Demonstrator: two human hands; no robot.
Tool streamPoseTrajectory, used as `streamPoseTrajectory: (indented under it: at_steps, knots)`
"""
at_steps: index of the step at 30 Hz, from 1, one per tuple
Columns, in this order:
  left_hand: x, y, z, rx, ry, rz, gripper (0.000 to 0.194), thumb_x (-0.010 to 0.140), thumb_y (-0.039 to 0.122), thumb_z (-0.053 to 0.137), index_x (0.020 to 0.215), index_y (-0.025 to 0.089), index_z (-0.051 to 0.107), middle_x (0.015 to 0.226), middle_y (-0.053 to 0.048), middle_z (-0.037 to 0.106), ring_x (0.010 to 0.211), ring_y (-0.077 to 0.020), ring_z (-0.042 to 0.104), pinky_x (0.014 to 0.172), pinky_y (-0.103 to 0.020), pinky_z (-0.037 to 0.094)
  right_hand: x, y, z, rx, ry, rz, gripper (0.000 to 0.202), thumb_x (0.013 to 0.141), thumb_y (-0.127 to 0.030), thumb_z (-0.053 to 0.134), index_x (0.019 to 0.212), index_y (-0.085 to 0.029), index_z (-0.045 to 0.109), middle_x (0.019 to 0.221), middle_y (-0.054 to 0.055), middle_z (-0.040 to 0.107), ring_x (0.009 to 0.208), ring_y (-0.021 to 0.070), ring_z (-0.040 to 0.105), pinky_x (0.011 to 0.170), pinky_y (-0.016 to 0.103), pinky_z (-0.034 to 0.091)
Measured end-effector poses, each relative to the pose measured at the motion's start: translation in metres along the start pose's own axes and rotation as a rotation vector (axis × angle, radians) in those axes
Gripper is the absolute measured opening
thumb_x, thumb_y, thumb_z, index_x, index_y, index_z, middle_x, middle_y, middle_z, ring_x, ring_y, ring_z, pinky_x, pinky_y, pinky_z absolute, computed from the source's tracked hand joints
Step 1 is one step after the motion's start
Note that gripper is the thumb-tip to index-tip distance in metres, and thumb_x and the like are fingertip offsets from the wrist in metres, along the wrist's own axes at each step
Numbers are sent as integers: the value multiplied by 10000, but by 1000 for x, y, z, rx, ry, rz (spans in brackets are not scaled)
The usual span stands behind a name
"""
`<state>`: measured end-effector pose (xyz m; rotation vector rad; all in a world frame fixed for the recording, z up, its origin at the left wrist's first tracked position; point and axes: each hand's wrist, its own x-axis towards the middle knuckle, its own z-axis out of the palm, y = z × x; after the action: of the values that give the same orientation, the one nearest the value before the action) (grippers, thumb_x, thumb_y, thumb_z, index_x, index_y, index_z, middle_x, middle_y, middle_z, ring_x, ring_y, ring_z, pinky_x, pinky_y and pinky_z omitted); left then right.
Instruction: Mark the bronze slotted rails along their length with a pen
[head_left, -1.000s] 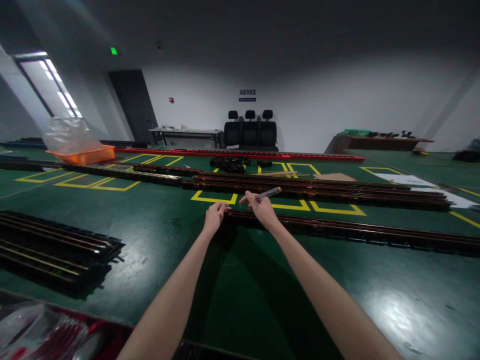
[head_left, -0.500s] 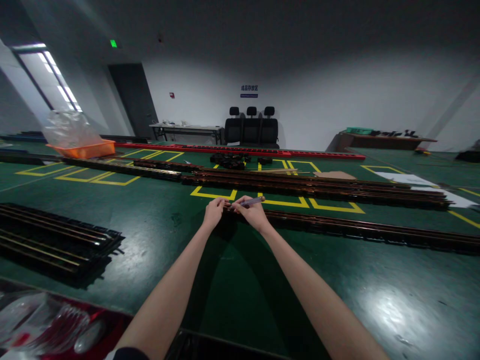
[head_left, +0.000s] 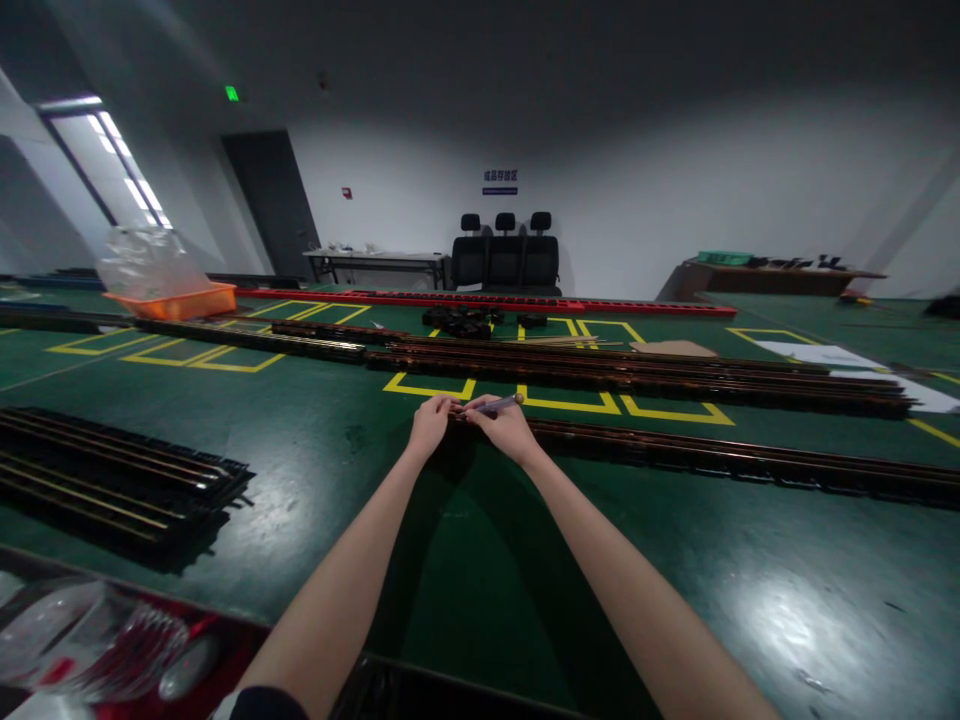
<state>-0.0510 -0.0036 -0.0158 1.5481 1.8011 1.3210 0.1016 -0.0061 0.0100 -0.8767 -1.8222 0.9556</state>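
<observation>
My right hand (head_left: 504,428) is closed around a slim, pen-like tool (head_left: 498,404) with a greyish barrel and a brownish rear end. Its tip points left and down toward the end of a long dark rail with copper-coloured strips (head_left: 675,447). My left hand (head_left: 433,424) pinches at that same rail end, its fingertips almost meeting those of the right. Fingers cover the spot where tip and rail come together, so contact there cannot be made out. From the hands, the rail stretches far to the right over the green tabletop (head_left: 480,570).
Behind the hands lies a bundle of similar rails (head_left: 637,378); another stack (head_left: 112,480) is at the left. Farther back are an orange tray (head_left: 180,303) with clear plastic bags, black parts (head_left: 459,320) and a red rail (head_left: 420,298). Bagged items (head_left: 105,640) sit at lower left.
The view has shifted slightly, so the background sits a little farther right at the left side. Both hands stay at the rail end; the pen-like tool's rear end has moved slightly left.
</observation>
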Motion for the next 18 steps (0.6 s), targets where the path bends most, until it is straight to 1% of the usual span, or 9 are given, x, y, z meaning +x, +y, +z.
streamPoseTrajectory:
  at_steps: [4,7,9,13,15,18]
  knots:
    - [-1,2,-1,-5,-1,-13,264,858,169,420,868,153,683,956,-82,726,920,-202,660,880,-327,486,5,-3,-3,-17,-5,29,73,761,-173,590,709,-181,641,781,27,671,756,165,636,771,329,494]
    - [-1,2,-1,-17,-4,-13,249,846,176,431,841,159,679,938,-78,730,925,-209,662,875,-331,489,13,-4,-5,-59,-27,52,60,743,-181,593,688,-190,614,713,2,639,718,161,619,734,314,488]
    - [0,1,-2,-43,-20,-14,247,839,181,425,831,162,672,906,-72,734,916,-210,666,863,-330,495,19,-4,-7,-107,-56,41,43,728,-187,601,686,-193,592,675,-12,612,692,160,601,702,306,479]
    - [3,-2,-6,-116,-71,-56,307,800,137,362,869,169,659,863,-59,738,924,-202,670,855,-328,498,28,-2,-11,-142,-143,-9,26,742,-193,582,719,-195,570,653,-14,591,650,156,579,634,286,469]
    - [5,-3,-8,-150,-113,-62,347,762,116,342,906,168,654,899,-54,738,945,-195,665,866,-331,493,29,1,-13,-117,-167,-10,17,761,-204,571,746,-196,568,668,-7,603,638,154,577,596,273,466]
    - [7,-4,-11,-180,-174,-62,370,731,131,366,977,156,641,969,-63,734,959,-204,656,887,-359,484,28,5,-14,-83,-179,1,15,775,-212,563,778,-197,562,704,0,621,642,150,579,573,263,461]
